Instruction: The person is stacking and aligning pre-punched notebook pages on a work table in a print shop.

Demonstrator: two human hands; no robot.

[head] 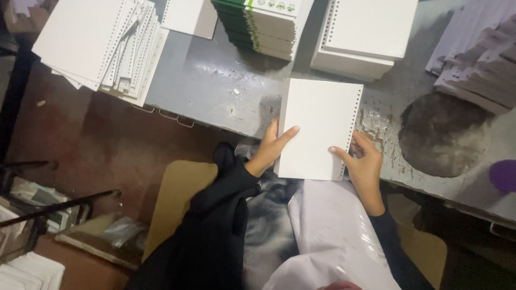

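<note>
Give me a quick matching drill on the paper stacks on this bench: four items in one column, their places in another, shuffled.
Items:
1. held white sheet stack
2. green-edged stack
3. fanned punched stack
4. dark round patch

Places:
A. far left of the grey table
B. between left hand and right hand
C. right of the hands
D. top centre

Pairs: 1-B, 2-D, 3-A, 4-C
</note>
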